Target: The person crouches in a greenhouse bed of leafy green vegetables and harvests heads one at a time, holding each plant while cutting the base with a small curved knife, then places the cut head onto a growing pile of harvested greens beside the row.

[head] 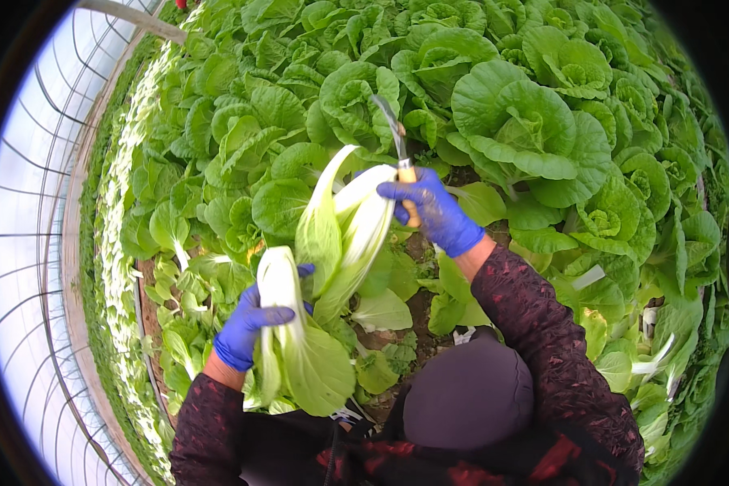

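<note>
My left hand (252, 325), in a blue glove, grips a leafy green cabbage head (279, 285) by its white stalks, its leaves hanging down. In my right hand (428, 203), also gloved in blue, is the wooden handle of a small sickle (395, 130), its curved blade pointing up and to the left. Loose outer leaves with white stalks (364, 234) lie between the hands, the top of one stalk touching the fingers of my right hand. Whether the right fingers also pinch that stalk cannot be told.
Rows of growing green cabbages (522, 127) fill the ground ahead and to the right. Cut leaves (386, 310) lie on soil before me. Along the left runs a strip of pale cut leaves (121, 212), beside the ribbed greenhouse wall (30, 243). A pole (133, 18) slants in at top left.
</note>
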The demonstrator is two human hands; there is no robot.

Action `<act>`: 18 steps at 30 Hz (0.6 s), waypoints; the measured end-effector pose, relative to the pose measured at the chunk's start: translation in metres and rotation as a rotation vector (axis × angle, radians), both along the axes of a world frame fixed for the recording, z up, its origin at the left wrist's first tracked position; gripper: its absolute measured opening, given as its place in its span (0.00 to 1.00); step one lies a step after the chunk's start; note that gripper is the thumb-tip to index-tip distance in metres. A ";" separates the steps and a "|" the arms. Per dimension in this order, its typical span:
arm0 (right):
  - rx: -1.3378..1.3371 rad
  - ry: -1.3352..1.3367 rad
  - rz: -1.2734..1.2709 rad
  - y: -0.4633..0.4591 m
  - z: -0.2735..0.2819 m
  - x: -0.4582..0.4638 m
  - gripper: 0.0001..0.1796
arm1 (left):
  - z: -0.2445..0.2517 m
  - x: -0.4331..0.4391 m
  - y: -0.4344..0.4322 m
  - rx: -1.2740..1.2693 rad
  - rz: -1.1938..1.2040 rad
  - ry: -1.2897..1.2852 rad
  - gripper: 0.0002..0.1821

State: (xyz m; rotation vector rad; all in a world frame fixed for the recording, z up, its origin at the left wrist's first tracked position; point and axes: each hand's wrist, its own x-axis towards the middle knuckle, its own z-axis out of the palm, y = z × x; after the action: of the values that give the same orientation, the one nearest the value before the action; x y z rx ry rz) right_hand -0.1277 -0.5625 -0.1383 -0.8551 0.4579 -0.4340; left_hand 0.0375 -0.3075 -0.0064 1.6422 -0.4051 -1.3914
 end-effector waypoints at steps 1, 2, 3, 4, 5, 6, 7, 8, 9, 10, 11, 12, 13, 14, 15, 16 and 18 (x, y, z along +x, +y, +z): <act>-0.036 -0.031 -0.010 -0.009 0.003 -0.008 0.12 | 0.004 0.006 0.003 0.025 0.061 -0.026 0.46; -0.004 0.106 -0.021 -0.017 0.005 -0.012 0.12 | 0.011 0.014 0.008 -0.023 0.126 -0.006 0.44; -0.001 0.164 -0.017 -0.027 0.007 -0.015 0.14 | 0.018 0.021 0.012 -0.094 0.178 0.024 0.42; 0.026 0.187 -0.006 -0.034 0.009 -0.016 0.15 | 0.027 0.027 0.017 -0.117 0.188 -0.007 0.42; -0.165 0.261 -0.015 -0.037 0.012 -0.013 0.16 | 0.035 0.029 0.021 -0.159 0.189 -0.031 0.42; -0.362 0.358 -0.042 -0.037 0.017 -0.008 0.17 | 0.040 0.027 0.023 -0.252 0.160 -0.120 0.44; -0.544 0.531 -0.059 -0.034 0.024 -0.004 0.18 | 0.047 0.025 0.025 -0.281 0.120 -0.146 0.45; -0.751 0.549 -0.022 -0.031 0.036 -0.002 0.22 | 0.052 0.021 0.025 -0.262 0.097 -0.174 0.45; -0.753 0.418 0.024 -0.027 0.050 0.002 0.22 | 0.057 0.015 0.023 -0.310 0.047 -0.150 0.45; -0.747 0.369 0.075 -0.020 0.067 0.007 0.22 | 0.059 0.007 0.021 -0.321 0.045 -0.174 0.45; -0.752 0.279 0.119 -0.011 0.085 0.013 0.22 | 0.058 -0.002 0.017 -0.398 0.077 -0.119 0.43; -0.773 0.254 0.177 -0.001 0.105 0.022 0.21 | 0.058 -0.008 0.013 -0.353 0.087 -0.158 0.41; -0.758 0.222 0.231 0.009 0.124 0.028 0.23 | 0.059 -0.013 0.011 -0.385 0.082 -0.155 0.40; -0.805 0.198 0.255 0.021 0.142 0.035 0.22 | 0.060 -0.017 0.010 -0.312 0.085 -0.174 0.39; -0.858 0.118 0.277 0.035 0.158 0.042 0.22 | 0.060 -0.021 0.010 -0.281 0.124 -0.181 0.38; -0.787 0.095 0.328 0.049 0.171 0.047 0.22 | 0.061 -0.022 0.012 -0.346 0.073 -0.095 0.37; -0.800 0.093 0.304 0.067 0.194 0.056 0.21 | 0.067 -0.023 0.016 -0.492 0.044 -0.022 0.38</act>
State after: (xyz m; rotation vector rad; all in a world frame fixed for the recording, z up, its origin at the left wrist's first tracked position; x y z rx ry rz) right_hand -0.0721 -0.4959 0.0557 -1.6981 0.2210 -0.2892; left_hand 0.0142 -0.2911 0.0604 1.2540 -0.6616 -1.1291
